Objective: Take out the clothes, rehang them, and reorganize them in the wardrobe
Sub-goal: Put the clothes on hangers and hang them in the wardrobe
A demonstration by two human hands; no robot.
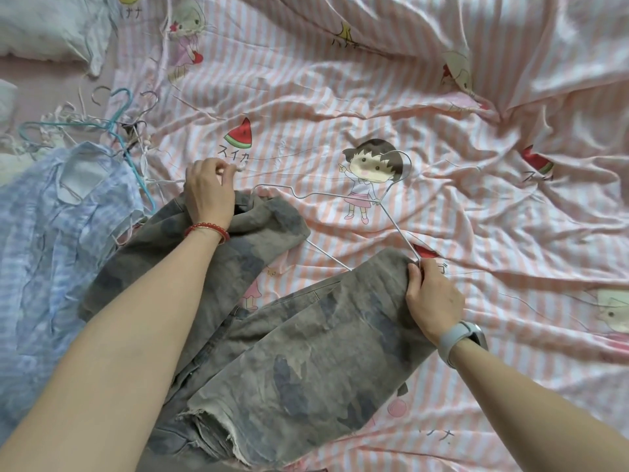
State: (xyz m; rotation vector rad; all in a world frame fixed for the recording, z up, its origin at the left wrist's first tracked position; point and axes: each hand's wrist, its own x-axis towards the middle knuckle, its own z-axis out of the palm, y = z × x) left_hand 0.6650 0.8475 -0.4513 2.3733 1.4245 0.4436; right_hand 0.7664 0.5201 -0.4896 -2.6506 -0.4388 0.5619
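On the pink-and-white striped bed sheet [425, 114], a pair of grey camouflage-print denim trousers [289, 335] lies draped over a thin white wire hanger [384, 202], probably so the legs fold across its bar. The left hand [209, 192] pinches one hanger end at the cloth's far left; the right hand [430, 298] grips the other end with the fabric edge. The hanger's bar runs far-left to near-right, hook pointing far and right. A blue checked shirt [51, 233] and spare hangers [102, 124] lie left.
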